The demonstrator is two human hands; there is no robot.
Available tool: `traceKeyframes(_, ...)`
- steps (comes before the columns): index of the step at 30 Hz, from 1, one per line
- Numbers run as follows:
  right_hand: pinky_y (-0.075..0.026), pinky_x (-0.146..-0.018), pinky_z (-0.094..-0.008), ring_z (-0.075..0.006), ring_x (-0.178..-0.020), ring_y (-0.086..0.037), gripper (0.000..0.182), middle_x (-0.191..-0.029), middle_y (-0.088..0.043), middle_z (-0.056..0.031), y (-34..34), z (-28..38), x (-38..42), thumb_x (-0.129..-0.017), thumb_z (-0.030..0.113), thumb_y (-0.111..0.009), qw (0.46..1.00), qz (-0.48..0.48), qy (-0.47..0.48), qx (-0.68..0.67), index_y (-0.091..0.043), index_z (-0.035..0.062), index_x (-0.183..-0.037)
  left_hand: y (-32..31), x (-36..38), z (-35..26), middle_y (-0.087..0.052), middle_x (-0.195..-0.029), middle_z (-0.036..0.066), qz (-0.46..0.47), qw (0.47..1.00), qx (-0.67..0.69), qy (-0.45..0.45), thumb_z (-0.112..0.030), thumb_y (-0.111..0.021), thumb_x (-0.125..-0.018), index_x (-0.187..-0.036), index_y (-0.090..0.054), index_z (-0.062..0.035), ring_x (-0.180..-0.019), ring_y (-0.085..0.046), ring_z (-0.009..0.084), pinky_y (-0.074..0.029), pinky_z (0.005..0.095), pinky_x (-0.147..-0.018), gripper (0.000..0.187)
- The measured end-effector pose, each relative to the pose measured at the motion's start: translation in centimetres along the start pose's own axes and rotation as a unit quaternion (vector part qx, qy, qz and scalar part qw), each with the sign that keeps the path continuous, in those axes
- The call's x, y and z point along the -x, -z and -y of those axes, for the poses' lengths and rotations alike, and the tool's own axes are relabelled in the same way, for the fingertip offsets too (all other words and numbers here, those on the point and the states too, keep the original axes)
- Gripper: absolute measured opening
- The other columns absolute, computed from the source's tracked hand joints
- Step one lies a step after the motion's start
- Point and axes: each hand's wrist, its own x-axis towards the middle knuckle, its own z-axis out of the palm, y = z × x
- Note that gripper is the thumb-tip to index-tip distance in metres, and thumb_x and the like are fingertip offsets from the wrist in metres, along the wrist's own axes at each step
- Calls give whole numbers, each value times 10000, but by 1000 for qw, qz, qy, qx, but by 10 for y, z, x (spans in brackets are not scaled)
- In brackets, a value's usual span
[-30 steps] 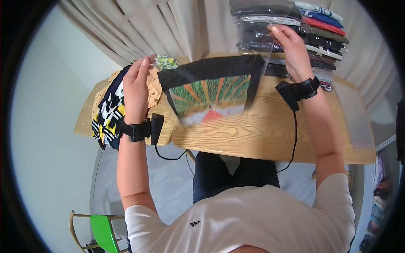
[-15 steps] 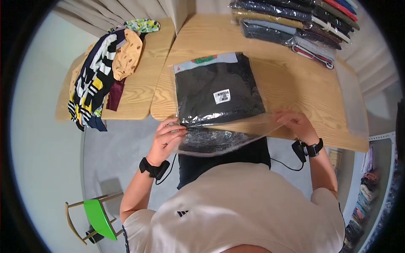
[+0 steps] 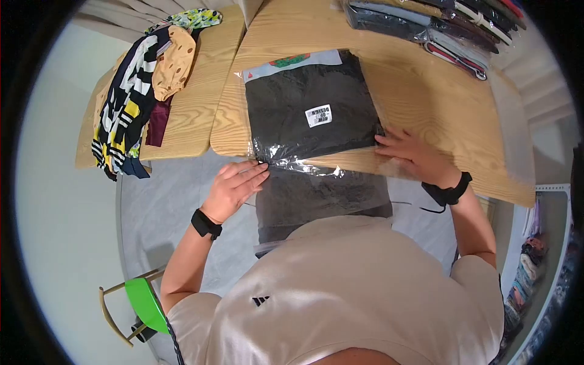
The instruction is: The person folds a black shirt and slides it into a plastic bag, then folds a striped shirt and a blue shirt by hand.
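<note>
A folded black garment (image 3: 277, 112) with a white barcode label (image 3: 319, 116) lies inside a clear plastic bag (image 3: 322, 167) on the table. A printed strip (image 3: 292, 62) shows along its far edge. The loose, open part of the bag hangs over the near table edge toward my lap. My left hand (image 3: 234, 187) holds the bag at the garment's near left corner, fingertips pressed together on the plastic. At the near right corner, my right hand (image 3: 413, 153) lies with fingers stretched out over the bag, fingertips touching the garment's edge through it.
On the left table lies a heap of patterned clothes (image 3: 131, 91). Stacked bagged garments (image 3: 420, 27) stand at the back right of the wooden table (image 3: 450, 115). A clear plastic sheet (image 3: 514, 134) lies at the right edge. A green chair (image 3: 145, 304) stands lower left; shelves hold clothes (image 3: 523, 261).
My right hand has let go of the raised bag edge and now lies flat near the garment's corner. The bag's loose part has dropped toward my lap. My left hand stays at the left corner.
</note>
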Motion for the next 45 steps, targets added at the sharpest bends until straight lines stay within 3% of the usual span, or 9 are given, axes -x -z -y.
traceKeyframes(5,-147,-1079,-496,-270,-1344,-276,298,-1348,-468,-32,3,-18,1,-939,191,-432,997,14,-24,-69,-561,136,-1202,1,-1,6,-638,-1082,42,24,986,130,102,-130,-565,-842,-1053,-637,-71,-1049,-551,227,-435,364,-855,231)
traceKeyframes(9,-306,-1022,-353,-240,-1260,-411,284,-1272,-533,-88,4,-19,3,-954,239,-421,982,-48,-94,-159,-617,105,-1110,-1,-7,1,-652,-1011,86,-11,963,208,171,-159,-479,-910,-1011,-648,-40,-998,-565,252,-424,349,-867,229)
traceKeyframes(17,-425,-855,-268,-192,-924,-608,361,-966,-671,-108,-6,-16,-12,-942,300,-449,912,-155,-208,-317,-641,-5,-964,-12,-24,-4,-659,-786,73,-118,801,416,414,-253,-422,-971,-833,-650,21,-789,-572,135,-424,286,-805,383)
traceKeyframes(25,-439,-558,-243,-112,-549,-563,387,-595,-594,-52,-11,-3,-38,-903,296,-546,865,-277,-310,-281,-599,-17,-682,-33,-46,-9,-568,-572,40,-253,760,322,504,-176,-498,-927,-664,-576,33,-501,-508,99,-401,241,-487,345)
traceKeyframes(31,-414,-524,-247,-112,-509,-530,361,-552,-567,-37,-19,-5,-41,-890,267,-558,867,-307,-292,-264,-591,-25,-681,-37,-45,-9,-558,-498,72,-209,776,240,545,-187,-494,-900,-645,-594,48,-473,-529,125,-406,288,-485,362)
traceKeyframes(35,-460,-586,-302,-197,-612,-601,245,-707,-631,-129,-15,11,-40,-872,199,-557,840,-332,-321,-286,-612,-32,-814,-34,-46,-12,-571,-512,77,-210,767,261,548,-178,-489,-892,-639,-593,55,-476,-541,127,-418,281,-492,359)
traceKeyframes(37,-455,-712,-353,-268,-782,-603,194,-898,-625,-152,-16,48,-45,-846,144,-568,848,-468,-245,-45,-572,0,-977,-32,-47,-12,-570,-517,83,-210,761,274,550,-157,-483,-886,-644,-592,65,-481,-553,133,-424,275,-491,345)
traceKeyframes(42,-320,-950,-540,-323,-1227,-377,476,-1330,-381,-182,-32,97,-94,-849,250,-560,942,-286,-85,155,-432,109,-1284,-33,-41,-9,-567,-537,71,-211,763,324,518,-133,-452,-879,-619,-574,30,-520,-549,131,-418,266,-516,331)
traceKeyframes(45,-255,-999,-565,-330,-1275,-336,484,-1372,-353,-204,-42,88,-113,-869,297,-531,947,-283,-80,132,-428,162,-1322,-34,-36,-6,-573,-541,83,-213,754,362,506,-137,-452,-882,-652,-574,49,-523,-564,139,-422,273,-518,321)
